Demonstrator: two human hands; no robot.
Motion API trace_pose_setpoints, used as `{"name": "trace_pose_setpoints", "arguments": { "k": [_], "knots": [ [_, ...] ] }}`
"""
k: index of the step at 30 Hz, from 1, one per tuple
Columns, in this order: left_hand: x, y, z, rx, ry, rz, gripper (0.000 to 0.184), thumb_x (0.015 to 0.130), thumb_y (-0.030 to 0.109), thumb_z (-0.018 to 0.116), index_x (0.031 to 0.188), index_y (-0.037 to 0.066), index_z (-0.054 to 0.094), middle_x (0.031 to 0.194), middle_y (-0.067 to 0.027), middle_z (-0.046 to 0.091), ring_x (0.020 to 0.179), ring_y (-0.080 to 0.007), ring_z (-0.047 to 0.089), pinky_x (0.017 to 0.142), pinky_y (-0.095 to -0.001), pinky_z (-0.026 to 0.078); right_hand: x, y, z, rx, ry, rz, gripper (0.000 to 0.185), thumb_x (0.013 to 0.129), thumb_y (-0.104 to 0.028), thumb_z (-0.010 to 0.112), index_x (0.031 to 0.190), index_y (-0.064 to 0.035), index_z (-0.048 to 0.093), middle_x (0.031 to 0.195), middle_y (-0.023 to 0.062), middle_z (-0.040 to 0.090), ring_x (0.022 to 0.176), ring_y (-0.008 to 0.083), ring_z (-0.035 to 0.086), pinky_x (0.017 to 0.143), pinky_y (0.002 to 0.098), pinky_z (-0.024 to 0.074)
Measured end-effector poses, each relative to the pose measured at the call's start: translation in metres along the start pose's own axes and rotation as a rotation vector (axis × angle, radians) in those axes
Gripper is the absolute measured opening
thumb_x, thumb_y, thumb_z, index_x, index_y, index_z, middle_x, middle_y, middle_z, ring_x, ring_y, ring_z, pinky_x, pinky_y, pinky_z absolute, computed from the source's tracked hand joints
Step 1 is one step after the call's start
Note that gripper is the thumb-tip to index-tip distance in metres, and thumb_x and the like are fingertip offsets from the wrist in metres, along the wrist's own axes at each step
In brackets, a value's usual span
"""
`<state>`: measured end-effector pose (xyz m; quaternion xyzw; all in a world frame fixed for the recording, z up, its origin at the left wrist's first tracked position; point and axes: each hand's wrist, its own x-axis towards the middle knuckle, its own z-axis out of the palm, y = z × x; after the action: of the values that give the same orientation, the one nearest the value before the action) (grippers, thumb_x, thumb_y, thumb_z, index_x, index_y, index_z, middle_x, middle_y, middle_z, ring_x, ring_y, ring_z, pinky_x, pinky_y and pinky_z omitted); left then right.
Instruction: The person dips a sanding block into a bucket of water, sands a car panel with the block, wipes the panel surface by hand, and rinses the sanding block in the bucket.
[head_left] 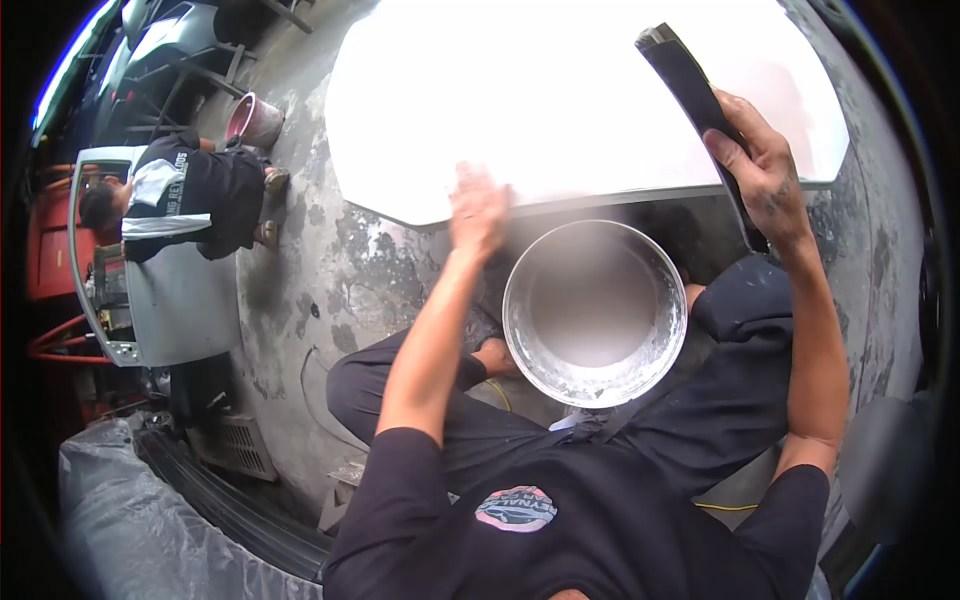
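My right hand (768,175) grips a long, dark, slightly curved sanding block (690,95), thumb pressed on its near face. The block is raised over the right side of a large white panel (560,110), and its upper end looks pale and layered. Blurred by motion, my left hand (478,212) is at the panel's near edge with fingers stretched out and nothing in them. Whether it touches the surface I cannot tell. Between my legs stands a round bucket (518,345) with cloudy greyish liquid (595,310) inside, its wall smeared white.
A co-worker (205,195) in dark clothes bends at a grey car door (185,310) on the left. Near them stands a reddish bucket (255,122). Plastic sheeting (160,530) covers something at lower left. A thin cable (310,390) lies on the stained concrete floor (285,330).
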<state>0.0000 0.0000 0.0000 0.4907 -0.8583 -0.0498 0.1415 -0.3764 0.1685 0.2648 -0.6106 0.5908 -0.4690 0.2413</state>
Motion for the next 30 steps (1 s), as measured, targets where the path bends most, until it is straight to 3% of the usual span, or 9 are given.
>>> {"name": "trace_pose_setpoints", "arguments": {
  "k": [3,7,9,11,13,16,21,27,30],
  "knots": [
    [0.029,0.123,-0.027,-0.03,-0.209,0.319,0.069,0.111,0.056,0.038,0.163,0.011,0.039,0.174,-0.0217,0.021,0.162,-0.0376,0.015,0.129,-0.0609,0.01,-0.005,-0.01,-0.001,-0.064,0.021,-0.024,0.045,0.106,-0.018,0.062,0.147,0.0004,0.059,0.143,0.0178,0.064,0.128,0.0285,0.062,0.112,0.0359,0.0467],
    [0.031,0.139,-0.065,-0.373,-0.218,0.337,0.062,0.11,0.052,0.046,0.154,0.007,0.054,0.164,-0.0217,0.042,0.157,-0.0366,0.032,0.128,-0.0553,0.023,-0.008,-0.011,0.01,0.137,0.001,0.123,0.051,0.105,-0.025,0.065,0.148,0.0001,0.058,0.132,0.0167,0.07,0.119,0.021,0.066,0.104,0.033,0.0515],
    [0.004,0.163,-0.106,-0.849,-0.472,0.026,0.05,0.108,0.043,0.056,0.131,0.002,0.07,0.135,-0.0234,0.068,0.131,-0.0398,0.062,0.112,-0.0488,0.047,-0.012,-0.012,0.007,0.219,-0.206,0.293,0.052,0.105,-0.029,0.064,0.148,-0.0004,0.059,0.124,0.0115,0.072,0.111,0.0178,0.067,0.1,0.0317,0.0522],
    [-0.04,0.17,-0.102,-0.623,-0.345,0.243,0.037,0.105,0.035,0.061,0.108,0.001,0.074,0.102,-0.0227,0.075,0.097,-0.0427,0.072,0.088,-0.0479,0.058,-0.024,-0.017,0.011,0.218,-0.378,0.492,0.053,0.105,-0.029,0.062,0.147,0.0036,0.057,0.122,0.0049,0.069,0.108,0.0126,0.062,0.099,0.0286,0.0492],
    [-0.101,0.18,-0.07,-0.657,-0.383,0.122,0.033,0.102,0.033,0.062,0.094,0.002,0.07,0.092,-0.0234,0.072,0.088,-0.0448,0.07,0.08,-0.0523,0.056,-0.039,0.0,0.02,0.151,-0.609,0.578,0.058,0.102,-0.033,0.067,0.147,0.0021,0.058,0.125,0.0074,0.069,0.111,0.0143,0.062,0.101,0.03,0.0493],
    [-0.15,0.186,-0.036,-0.431,-0.635,0.169,0.03,0.099,0.03,0.063,0.09,0.003,0.071,0.097,-0.0222,0.074,0.094,-0.0436,0.071,0.083,-0.0537,0.056,-0.064,0.015,0.061,0.019,-0.948,0.505,0.042,0.099,-0.032,0.067,0.123,0.0029,0.07,0.103,0.0021,0.073,0.094,0.0107,0.06,0.089,0.0296,0.0504],
    [-0.156,0.154,0.055,-0.211,-0.925,-0.02,0.027,0.09,0.027,0.069,0.107,0.008,0.079,0.113,-0.0183,0.077,0.106,-0.0383,0.073,0.09,-0.0509,0.059,-0.131,0.105,0.183,-0.325,-0.798,0.499,0.058,0.096,-0.039,0.064,0.133,0.0051,0.066,0.129,0.0299,0.069,0.121,0.0394,0.068,0.108,0.0433,0.0495],
    [-0.183,0.145,0.1,-0.351,-1.017,0.086,0.035,0.086,0.029,0.073,0.114,0.009,0.08,0.122,-0.016,0.076,0.114,-0.0347,0.073,0.096,-0.0476,0.059,-0.202,0.267,0.296,-0.664,-0.882,0.53,0.042,0.094,-0.03,0.064,0.121,0.001,0.074,0.128,0.0241,0.071,0.118,0.0363,0.071,0.098,0.0497,0.0551],
    [-0.17,0.152,0.052,-0.336,-1.024,-0.031,0.032,0.086,0.024,0.07,0.111,0.007,0.081,0.119,-0.0182,0.076,0.114,-0.0379,0.073,0.096,-0.0485,0.059,-0.19,0.235,0.284,-0.64,-0.881,0.504,0.036,0.095,-0.026,0.063,0.119,-0.004,0.077,0.124,0.0223,0.073,0.116,0.0349,0.071,0.1,0.0473,0.0539]
  ]
}}
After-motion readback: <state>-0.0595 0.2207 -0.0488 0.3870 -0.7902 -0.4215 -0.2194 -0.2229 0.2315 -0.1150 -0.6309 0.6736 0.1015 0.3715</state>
